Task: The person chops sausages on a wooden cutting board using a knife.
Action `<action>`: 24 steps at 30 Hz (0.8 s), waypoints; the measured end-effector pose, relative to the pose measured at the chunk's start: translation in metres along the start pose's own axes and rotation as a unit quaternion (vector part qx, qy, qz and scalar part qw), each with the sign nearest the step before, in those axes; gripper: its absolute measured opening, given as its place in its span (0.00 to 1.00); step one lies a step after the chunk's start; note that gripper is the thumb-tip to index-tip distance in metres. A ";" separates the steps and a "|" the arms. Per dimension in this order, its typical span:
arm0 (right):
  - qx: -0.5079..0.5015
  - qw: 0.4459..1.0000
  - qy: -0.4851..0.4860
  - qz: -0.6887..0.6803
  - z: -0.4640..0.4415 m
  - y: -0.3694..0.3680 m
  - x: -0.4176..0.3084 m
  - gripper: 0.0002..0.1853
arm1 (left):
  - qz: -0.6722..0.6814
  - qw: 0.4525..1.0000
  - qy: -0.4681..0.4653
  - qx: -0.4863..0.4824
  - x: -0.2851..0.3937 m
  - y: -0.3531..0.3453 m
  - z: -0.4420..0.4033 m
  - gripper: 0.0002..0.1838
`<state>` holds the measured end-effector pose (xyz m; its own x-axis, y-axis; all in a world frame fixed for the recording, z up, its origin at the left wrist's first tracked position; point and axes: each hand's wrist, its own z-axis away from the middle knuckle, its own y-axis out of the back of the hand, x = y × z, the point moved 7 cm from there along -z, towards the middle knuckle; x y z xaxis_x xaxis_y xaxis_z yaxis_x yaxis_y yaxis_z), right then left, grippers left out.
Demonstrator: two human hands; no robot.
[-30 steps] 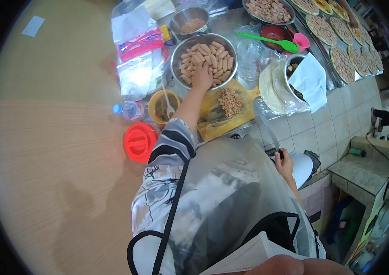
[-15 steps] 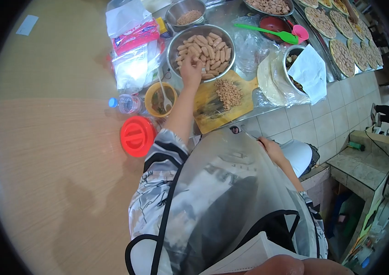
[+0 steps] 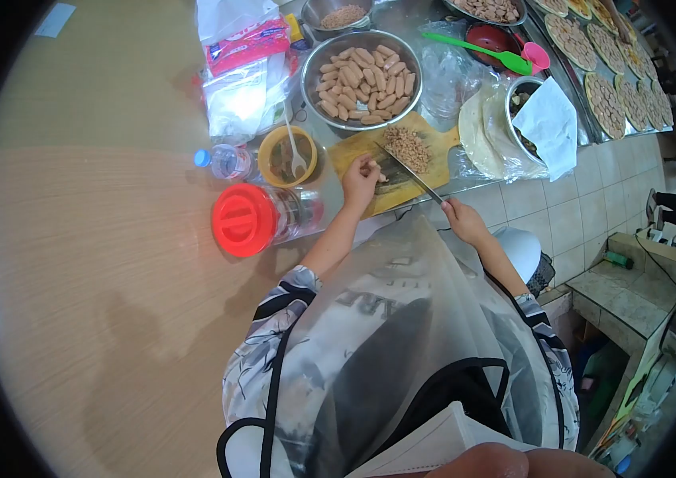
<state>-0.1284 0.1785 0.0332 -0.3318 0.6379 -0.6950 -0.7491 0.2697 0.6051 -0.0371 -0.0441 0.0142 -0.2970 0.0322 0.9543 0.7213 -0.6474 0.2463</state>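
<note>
My left hand point(image 3: 359, 183) is over the left part of the wooden cutting board point(image 3: 347, 151), its fingers closed around small sausages point(image 3: 379, 170) that it partly hides. My right hand point(image 3: 466, 221) grips a knife point(image 3: 421, 178) by the handle at the board's near right edge. The blade points away to the left, across the board, beside a pile of chopped sausage point(image 3: 410, 150). Just beyond the board stands a metal bowl point(image 3: 307, 84) of whole small sausages point(image 3: 362, 78).
Left of the board stand a yellow-rimmed tub point(image 3: 265, 163) with a spoon, a water bottle point(image 3: 230, 162) and a red-lidded jar point(image 3: 244, 220). Flatbreads point(image 3: 477, 135), a paper-covered pot point(image 3: 545, 127) and a green spatula point(image 3: 477, 52) lie to the right. Topped pizzas point(image 3: 605, 103) fill the far right.
My left hand has moved from the sausage bowl down to the board with sausages in its fingers. My right hand has come up to the board's edge, and the knife now shows in it.
</note>
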 end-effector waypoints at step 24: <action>-0.012 0.996 0.047 0.081 0.022 -0.032 -0.033 0.15 | 0.163 0.972 0.139 0.098 -0.034 -0.005 0.009 0.11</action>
<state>-0.0807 0.1648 0.0457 -0.5012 0.6008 -0.6228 -0.6941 0.1507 0.7040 -0.0247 -0.0347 -0.0178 -0.1716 -0.3753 0.9109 0.9028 -0.4300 -0.0071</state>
